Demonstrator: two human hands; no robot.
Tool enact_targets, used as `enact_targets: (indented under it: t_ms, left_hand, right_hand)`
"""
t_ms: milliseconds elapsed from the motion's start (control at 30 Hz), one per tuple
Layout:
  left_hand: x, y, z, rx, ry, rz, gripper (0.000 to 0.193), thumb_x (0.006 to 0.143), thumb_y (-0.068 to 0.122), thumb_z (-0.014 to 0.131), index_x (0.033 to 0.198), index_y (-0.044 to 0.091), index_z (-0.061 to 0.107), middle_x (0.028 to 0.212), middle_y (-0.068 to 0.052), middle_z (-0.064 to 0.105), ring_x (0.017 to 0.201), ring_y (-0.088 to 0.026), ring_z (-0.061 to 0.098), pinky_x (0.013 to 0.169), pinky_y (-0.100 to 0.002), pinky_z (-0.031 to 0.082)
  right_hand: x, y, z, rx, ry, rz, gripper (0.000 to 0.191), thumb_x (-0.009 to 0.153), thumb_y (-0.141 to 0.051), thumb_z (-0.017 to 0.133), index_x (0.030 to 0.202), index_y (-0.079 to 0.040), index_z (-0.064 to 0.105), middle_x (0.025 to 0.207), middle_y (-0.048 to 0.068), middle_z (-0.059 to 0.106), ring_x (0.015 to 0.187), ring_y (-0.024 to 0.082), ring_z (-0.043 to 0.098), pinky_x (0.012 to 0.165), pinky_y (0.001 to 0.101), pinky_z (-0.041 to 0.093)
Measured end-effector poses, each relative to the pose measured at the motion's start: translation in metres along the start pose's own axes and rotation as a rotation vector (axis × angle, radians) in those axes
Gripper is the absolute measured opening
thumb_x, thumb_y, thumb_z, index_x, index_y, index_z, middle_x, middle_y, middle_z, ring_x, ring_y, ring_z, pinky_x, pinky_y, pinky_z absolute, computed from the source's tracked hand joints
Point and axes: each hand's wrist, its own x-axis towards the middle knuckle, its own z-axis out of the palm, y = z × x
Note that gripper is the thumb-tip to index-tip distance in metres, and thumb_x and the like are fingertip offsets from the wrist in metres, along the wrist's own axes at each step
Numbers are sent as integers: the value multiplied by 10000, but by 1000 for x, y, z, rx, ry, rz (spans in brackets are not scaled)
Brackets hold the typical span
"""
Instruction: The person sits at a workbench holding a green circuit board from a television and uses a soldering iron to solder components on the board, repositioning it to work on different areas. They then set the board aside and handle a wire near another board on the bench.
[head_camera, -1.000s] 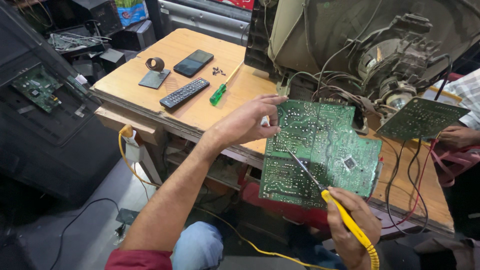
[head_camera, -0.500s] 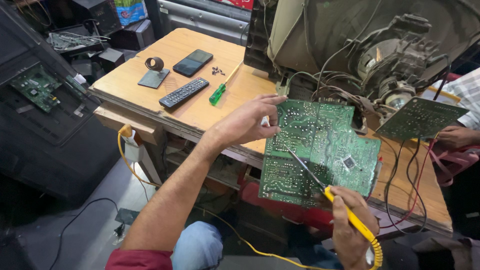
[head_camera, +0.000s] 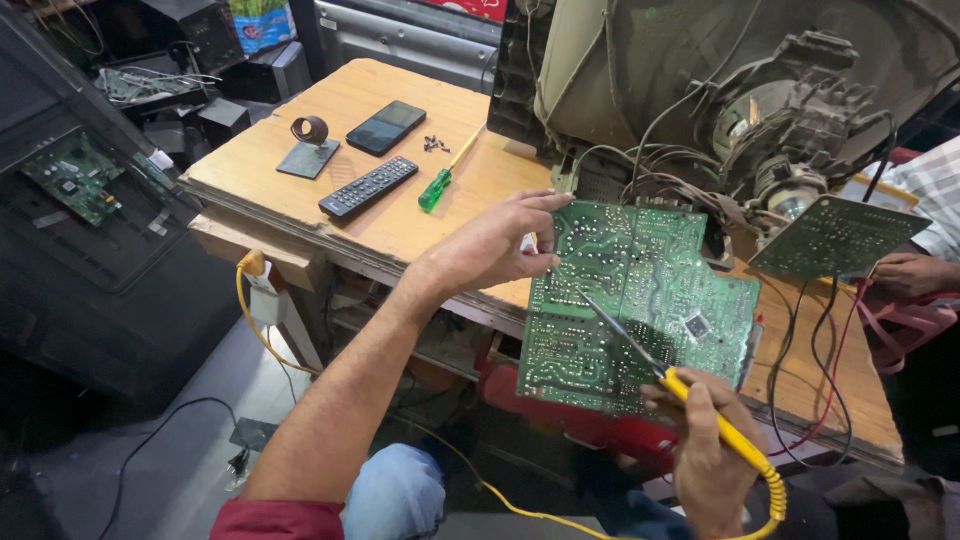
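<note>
Head view: soldering iron (head_camera: 700, 410) tip probably touches circuit board (head_camera: 640, 300).

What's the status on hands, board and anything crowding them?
Left hand grips green circuit board at its left edge. Right hand holds yellow soldering iron, tip on board. Wire tangle and another person's hand close by.

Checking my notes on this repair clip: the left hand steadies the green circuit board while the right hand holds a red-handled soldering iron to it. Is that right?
Not quite: in the head view the soldering iron in the right hand has a yellow handle, not red. The left hand does steady the green circuit board.
</note>
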Motion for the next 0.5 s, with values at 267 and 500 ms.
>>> enact_targets:
  t_ms: [267,500]
  left_hand:
    - [-1,-1,1,-21,7,-19,161,854,156,769,818,62,643,1548,-217,500,1471,-348,436,1075,-397,473]
    - [-1,-2,1,7,17,2,170,858,160,780,818,56,652,1539,-222,504,1467,-357,431,1123,-415,435]
  right_hand:
    - [0,1,0,-120,-55,-72,256,1083,-88,502,1157,113,644,1125,200,675,924,309,757,838,405,651]
    - [2,-1,1,-22,-3,18,271,1071,-106,497,1186,96,637,1120,200,692,941,318,761,833,411,656]
